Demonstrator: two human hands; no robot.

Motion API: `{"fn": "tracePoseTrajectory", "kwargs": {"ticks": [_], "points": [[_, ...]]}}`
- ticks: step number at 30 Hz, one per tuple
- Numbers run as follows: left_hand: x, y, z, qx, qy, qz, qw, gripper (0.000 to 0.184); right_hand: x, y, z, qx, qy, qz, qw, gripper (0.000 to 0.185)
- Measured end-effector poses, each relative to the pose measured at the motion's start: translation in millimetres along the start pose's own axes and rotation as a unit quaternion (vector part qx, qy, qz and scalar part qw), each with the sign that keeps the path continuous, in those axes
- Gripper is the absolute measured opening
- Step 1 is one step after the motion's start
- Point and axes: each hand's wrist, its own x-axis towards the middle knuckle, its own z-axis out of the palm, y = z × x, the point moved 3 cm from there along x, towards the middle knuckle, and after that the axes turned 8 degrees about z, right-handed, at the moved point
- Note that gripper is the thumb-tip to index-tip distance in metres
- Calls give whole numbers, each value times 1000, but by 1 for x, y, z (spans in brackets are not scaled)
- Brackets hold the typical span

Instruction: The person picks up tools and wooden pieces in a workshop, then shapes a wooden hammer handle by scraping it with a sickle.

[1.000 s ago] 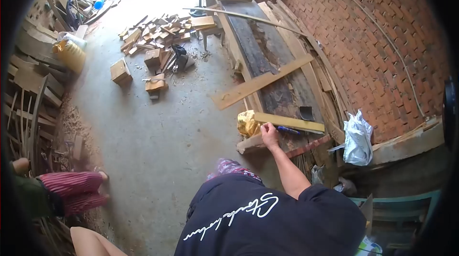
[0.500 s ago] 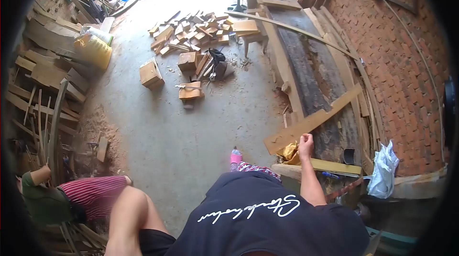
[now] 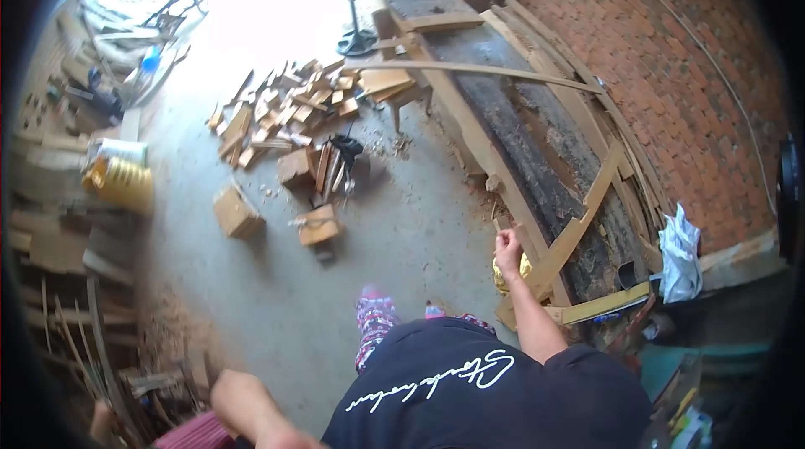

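Note:
My right hand (image 3: pixel 507 253) is closed, its fingertips pressed together; anything held in them is too small to make out. Just behind it shows a crumpled yellow wrapper or bag (image 3: pixel 526 265), partly hidden by the hand. A notched wooden board (image 3: pixel 563 249) slants across the timber slabs to the right of the hand, apart from the fingers. My left arm (image 3: pixel 243 403) is bent at the lower left and blurred; its hand cannot be made out at the bottom edge.
Wooden blocks (image 3: pixel 239 212) and a pile of offcuts (image 3: pixel 289 109) lie on the concrete floor. Long dark slabs (image 3: pixel 537 143) line the brick wall (image 3: pixel 671 72). A fan (image 3: pixel 352 9) stands at the back. Another person's striped clothing (image 3: pixel 201 434) shows at lower left.
My view has swung and the floor objects sit lower and further left. My right hand is further left in view, still closed. My left arm has shifted downward; a patterned trouser leg has come forward.

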Motion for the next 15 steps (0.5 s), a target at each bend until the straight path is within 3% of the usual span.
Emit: {"fn": "tracePoseTrajectory", "kwargs": {"ticks": [1, 2, 3, 4, 5, 6, 7, 12, 15], "points": [[-43, -12, -7, -50, 30, -106, 993, 27, -10, -8, 9, -13, 6, -27, 1000, 7], [-93, -1, -23, -57, -50, -252, 965, 28, -18, -17, 18, -28, 7, -58, 998, 8], [-145, 15, -48, -62, -131, -392, 909, 37, -23, -23, 26, -43, -1, -44, 998, 9], [-191, -20, -34, -152, -236, -443, 851, 33, -30, -29, 33, -60, -11, -27, 998, 11], [-216, -34, -3, -119, -246, -537, 798, 28, -37, -32, 37, -79, -17, -19, 997, 12], [-251, -32, 5, -133, -302, -661, 674, 22, -38, -40, 43, -97, -24, -14, 995, 13], [-295, -13, 1, -171, -254, -771, 558, 17, -42, -50, 48, -112, -13, -16, 993, 19], [-425, 77, -31, -220, -353, -834, 363, 24, -47, -74, 65, -165, -27, 42, 985, 32], [-456, 98, -27, -259, -380, -836, 298, 32, -35, -69, 74, -177, -45, 50, 982, 27]]}}
